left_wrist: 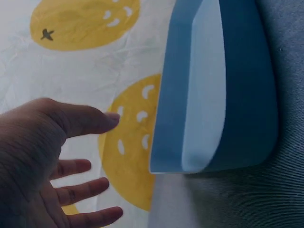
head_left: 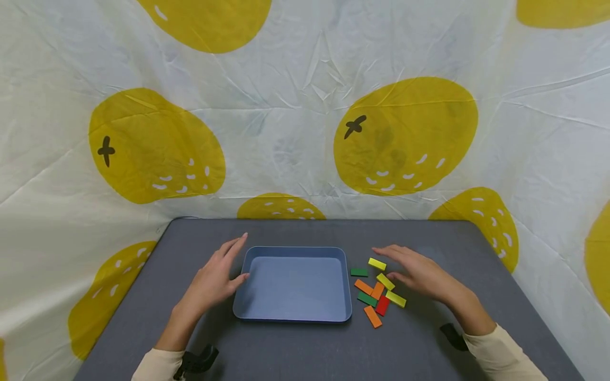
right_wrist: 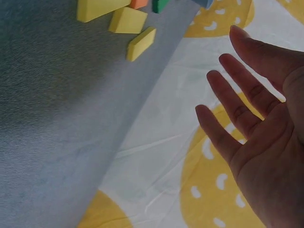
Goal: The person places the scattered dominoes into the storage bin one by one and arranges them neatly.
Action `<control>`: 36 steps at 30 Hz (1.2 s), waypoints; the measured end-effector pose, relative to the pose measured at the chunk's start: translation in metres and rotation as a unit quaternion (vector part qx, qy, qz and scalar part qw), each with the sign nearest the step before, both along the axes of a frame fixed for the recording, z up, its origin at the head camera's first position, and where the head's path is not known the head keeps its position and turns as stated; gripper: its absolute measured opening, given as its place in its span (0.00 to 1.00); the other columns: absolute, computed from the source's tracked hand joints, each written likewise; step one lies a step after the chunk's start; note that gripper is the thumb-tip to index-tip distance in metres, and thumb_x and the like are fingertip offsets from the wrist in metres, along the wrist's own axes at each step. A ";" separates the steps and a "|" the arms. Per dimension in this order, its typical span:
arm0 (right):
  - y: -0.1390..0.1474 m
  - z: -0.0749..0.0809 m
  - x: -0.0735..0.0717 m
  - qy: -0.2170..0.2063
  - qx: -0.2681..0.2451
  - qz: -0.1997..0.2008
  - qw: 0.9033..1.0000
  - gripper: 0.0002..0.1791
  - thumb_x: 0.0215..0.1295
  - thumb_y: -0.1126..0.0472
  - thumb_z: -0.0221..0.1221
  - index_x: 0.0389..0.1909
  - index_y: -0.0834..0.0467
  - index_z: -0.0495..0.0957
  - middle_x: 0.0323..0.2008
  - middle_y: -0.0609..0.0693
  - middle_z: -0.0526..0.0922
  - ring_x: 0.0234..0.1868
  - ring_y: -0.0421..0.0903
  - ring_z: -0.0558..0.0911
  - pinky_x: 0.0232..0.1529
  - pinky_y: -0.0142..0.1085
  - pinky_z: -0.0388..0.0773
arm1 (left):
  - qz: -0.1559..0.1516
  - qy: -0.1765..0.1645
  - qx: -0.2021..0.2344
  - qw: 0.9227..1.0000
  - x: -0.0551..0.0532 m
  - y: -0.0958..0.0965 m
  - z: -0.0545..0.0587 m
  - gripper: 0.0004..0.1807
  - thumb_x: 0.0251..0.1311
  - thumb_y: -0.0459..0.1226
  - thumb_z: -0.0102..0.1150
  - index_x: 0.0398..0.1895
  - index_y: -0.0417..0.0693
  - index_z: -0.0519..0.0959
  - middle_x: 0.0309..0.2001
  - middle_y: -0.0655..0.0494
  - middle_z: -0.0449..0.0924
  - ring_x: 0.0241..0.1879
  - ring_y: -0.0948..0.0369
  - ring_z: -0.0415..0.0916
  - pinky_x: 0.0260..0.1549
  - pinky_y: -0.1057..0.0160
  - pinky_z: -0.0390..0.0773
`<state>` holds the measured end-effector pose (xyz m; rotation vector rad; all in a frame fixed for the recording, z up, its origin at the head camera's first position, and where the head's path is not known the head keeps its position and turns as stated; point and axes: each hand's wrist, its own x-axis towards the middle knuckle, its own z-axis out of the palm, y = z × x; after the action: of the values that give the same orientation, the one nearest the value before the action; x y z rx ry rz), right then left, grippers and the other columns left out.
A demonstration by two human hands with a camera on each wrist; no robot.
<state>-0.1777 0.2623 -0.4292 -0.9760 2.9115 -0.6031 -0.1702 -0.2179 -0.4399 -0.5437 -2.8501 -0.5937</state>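
Blocks (head_left: 377,290) number three yellow, three orange, two green, one red.

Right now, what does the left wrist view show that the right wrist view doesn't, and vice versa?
Only the left wrist view: the left hand and a long stretch of the blue tray's side.

Only the right wrist view: the right hand, three yellow blocks, and parts of an orange block and a green block.

Both: the grey table, the fruit-print cloth, and blue; the right's top-edge sliver is probably the tray.
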 end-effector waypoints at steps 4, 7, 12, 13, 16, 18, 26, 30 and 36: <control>0.003 -0.006 -0.006 -0.035 -0.022 0.017 0.999 0.36 0.61 0.71 0.68 0.71 0.57 0.71 0.60 0.53 0.79 0.57 0.53 0.81 0.56 0.53 0.78 | 0.020 -0.061 0.039 0.997 -0.004 -0.003 -0.006 0.53 0.57 0.37 0.74 0.82 0.57 0.52 0.66 0.40 0.69 0.58 0.43 0.76 0.46 0.40 0.80; 0.006 -0.010 -0.011 -0.054 -0.028 0.032 0.998 0.35 0.61 0.73 0.67 0.70 0.59 0.71 0.58 0.54 0.79 0.54 0.54 0.81 0.55 0.54 0.79 | 0.027 -0.102 0.070 0.992 -0.008 -0.005 -0.011 0.50 0.59 0.34 0.71 0.81 0.51 0.54 0.63 0.39 0.72 0.55 0.43 0.78 0.45 0.43 0.81; 0.008 -0.016 -0.021 -0.078 -0.035 0.046 0.995 0.36 0.60 0.74 0.67 0.70 0.61 0.70 0.59 0.58 0.78 0.56 0.58 0.80 0.56 0.57 0.77 | 0.037 -0.155 0.114 0.981 -0.013 -0.007 -0.017 0.43 0.61 0.30 0.68 0.78 0.41 0.59 0.58 0.37 0.77 0.51 0.42 0.81 0.42 0.47 0.83; 0.009 -0.017 -0.022 -0.085 -0.036 0.046 0.995 0.36 0.60 0.74 0.67 0.70 0.61 0.70 0.60 0.59 0.77 0.56 0.58 0.79 0.56 0.58 0.76 | 0.042 -0.163 0.124 0.978 -0.013 -0.007 -0.019 0.42 0.60 0.30 0.68 0.77 0.40 0.60 0.56 0.37 0.78 0.50 0.43 0.82 0.42 0.49 0.84; 0.009 -0.020 -0.028 -0.106 -0.040 0.047 0.992 0.36 0.60 0.74 0.66 0.71 0.62 0.69 0.61 0.60 0.77 0.57 0.59 0.78 0.58 0.59 0.75 | 0.056 -0.176 0.144 0.972 -0.014 -0.008 -0.024 0.39 0.60 0.28 0.67 0.75 0.38 0.64 0.53 0.39 0.80 0.47 0.45 0.83 0.40 0.51 0.84; 0.010 -0.022 -0.031 -0.116 -0.038 0.047 0.991 0.36 0.60 0.74 0.66 0.71 0.62 0.69 0.62 0.59 0.76 0.59 0.59 0.78 0.59 0.59 0.74 | 0.065 -0.182 0.153 0.969 -0.014 -0.009 -0.027 0.37 0.59 0.28 0.67 0.73 0.37 0.66 0.51 0.40 0.80 0.46 0.47 0.84 0.39 0.52 0.84; 0.014 -0.031 -0.045 -0.129 -0.017 0.060 0.990 0.34 0.61 0.74 0.65 0.70 0.64 0.70 0.66 0.59 0.75 0.66 0.61 0.74 0.63 0.60 0.71 | 0.071 -0.227 0.190 0.953 -0.015 -0.010 -0.034 0.32 0.61 0.25 0.64 0.70 0.32 0.69 0.47 0.41 0.79 0.41 0.51 0.83 0.29 0.57 0.84; 0.014 -0.037 -0.051 -0.135 -0.019 0.066 0.988 0.33 0.62 0.75 0.64 0.69 0.64 0.71 0.66 0.59 0.76 0.66 0.61 0.74 0.63 0.61 0.70 | 0.072 -0.241 0.191 0.949 -0.017 -0.008 -0.036 0.32 0.60 0.24 0.63 0.70 0.33 0.70 0.45 0.41 0.78 0.38 0.54 0.82 0.28 0.58 0.83; 0.014 -0.046 -0.059 -0.114 -0.010 0.072 0.991 0.31 0.60 0.77 0.63 0.66 0.63 0.75 0.63 0.59 0.78 0.63 0.60 0.76 0.62 0.61 0.71 | 0.083 -0.259 0.216 0.938 -0.019 -0.006 -0.037 0.32 0.60 0.23 0.62 0.70 0.35 0.70 0.46 0.42 0.77 0.37 0.55 0.80 0.25 0.56 0.83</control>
<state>-0.2366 0.2765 -0.4751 -1.0345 2.6158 -0.6869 -0.1888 -0.2243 -0.4771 -0.0686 -3.0196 -1.4680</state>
